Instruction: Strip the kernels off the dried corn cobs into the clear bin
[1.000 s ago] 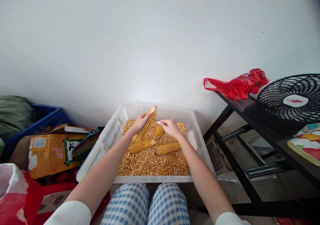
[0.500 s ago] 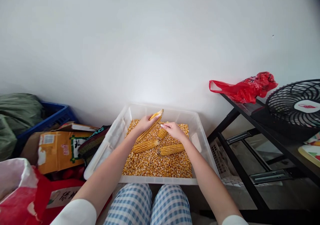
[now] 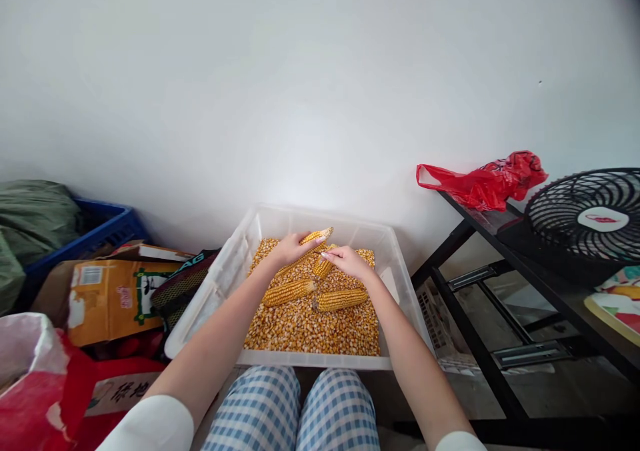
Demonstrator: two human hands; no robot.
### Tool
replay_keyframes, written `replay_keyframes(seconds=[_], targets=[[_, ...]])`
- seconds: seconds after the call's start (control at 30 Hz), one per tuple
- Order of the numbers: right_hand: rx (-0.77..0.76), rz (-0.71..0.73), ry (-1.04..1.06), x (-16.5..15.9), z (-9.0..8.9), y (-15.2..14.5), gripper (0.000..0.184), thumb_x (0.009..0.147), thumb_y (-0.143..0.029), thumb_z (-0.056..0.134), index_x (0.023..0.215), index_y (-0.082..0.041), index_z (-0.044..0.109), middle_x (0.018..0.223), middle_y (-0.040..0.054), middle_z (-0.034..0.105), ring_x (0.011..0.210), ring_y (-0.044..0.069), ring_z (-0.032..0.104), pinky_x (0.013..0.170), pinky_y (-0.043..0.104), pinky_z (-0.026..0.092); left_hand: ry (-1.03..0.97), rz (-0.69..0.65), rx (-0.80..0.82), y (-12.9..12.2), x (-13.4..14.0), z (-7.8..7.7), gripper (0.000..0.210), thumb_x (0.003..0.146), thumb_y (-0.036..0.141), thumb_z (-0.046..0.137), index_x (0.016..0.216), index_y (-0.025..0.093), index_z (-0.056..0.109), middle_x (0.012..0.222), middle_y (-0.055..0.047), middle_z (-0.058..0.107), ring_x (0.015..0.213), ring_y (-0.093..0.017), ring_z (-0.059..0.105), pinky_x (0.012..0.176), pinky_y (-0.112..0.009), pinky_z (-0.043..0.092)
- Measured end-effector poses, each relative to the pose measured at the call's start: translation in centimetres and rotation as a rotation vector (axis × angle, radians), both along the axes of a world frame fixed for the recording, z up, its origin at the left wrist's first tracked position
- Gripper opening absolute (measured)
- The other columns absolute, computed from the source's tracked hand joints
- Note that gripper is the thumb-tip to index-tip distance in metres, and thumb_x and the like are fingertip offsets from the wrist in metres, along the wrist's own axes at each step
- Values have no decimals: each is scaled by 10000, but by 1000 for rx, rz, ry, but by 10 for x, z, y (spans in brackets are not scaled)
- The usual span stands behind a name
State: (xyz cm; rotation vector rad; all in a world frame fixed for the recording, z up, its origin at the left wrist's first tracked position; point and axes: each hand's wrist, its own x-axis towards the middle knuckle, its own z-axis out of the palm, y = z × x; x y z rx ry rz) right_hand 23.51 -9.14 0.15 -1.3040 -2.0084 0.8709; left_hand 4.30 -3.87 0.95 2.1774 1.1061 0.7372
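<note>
My left hand (image 3: 291, 249) is closed around a yellow corn cob (image 3: 318, 236) whose pale tip points up and to the right. Just right of it, the fingers of my right hand (image 3: 345, 259) are pinched together close to the cob; a small dark bit shows at the fingertips, too small to name. Below them a clear plastic bin (image 3: 320, 360) holds loose corn kernels (image 3: 310, 327). On the kernels lie a cob at the left (image 3: 289, 293), another cob at the right (image 3: 341, 299), and one cob partly hidden behind my right fingers (image 3: 323, 266).
To the left are a cardboard box (image 3: 107, 301), a blue crate (image 3: 113, 227), a dark mesh bag (image 3: 183, 287) and a red bag (image 3: 80, 391). At right, a black table (image 3: 520, 244) carries a red plastic bag (image 3: 487, 183) and a black fan (image 3: 595, 214). A white wall (image 3: 310, 91) rises behind the bin.
The cob in my left hand has tipped lower, lying flatter than before. My right hand stays beside it, still pinched. The whole view has shifted slightly.
</note>
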Motion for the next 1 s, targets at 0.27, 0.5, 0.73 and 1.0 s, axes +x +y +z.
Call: replay_keyframes(seconds=[0.27,0.5,0.73,1.0], targets=[[-76,59,-30,1,-3,0,413,802,-465,455,881,-125,675,497,-39,441,478,72,333,498,199,279,0,-28,-12,-6,-2,0,527,700,594,422,884,157,653,663,-20,636,670,-214,560,594,-257,371],[-237,65,62,6,-13,4,513,752,-556,477,924,-104,650,429,-79,262,396,47,213,411,189,194,62,-36,35,-6,-1,2,502,681,590,451,865,169,654,635,-30,632,650,-214,572,580,-255,349],[-245,117,31,11,-11,4,497,761,-550,470,937,-120,647,443,-76,240,393,49,223,392,186,165,73,-59,41,-5,-1,3,484,673,590,456,851,186,654,606,-33,626,630,-212,574,569,-255,337],[-187,125,-44,13,3,-1,471,773,-520,471,903,-111,666,444,-69,273,412,51,246,416,188,191,131,-92,138,-5,-1,3,442,704,586,430,785,199,627,541,-8,563,522,-161,511,513,-241,285]])
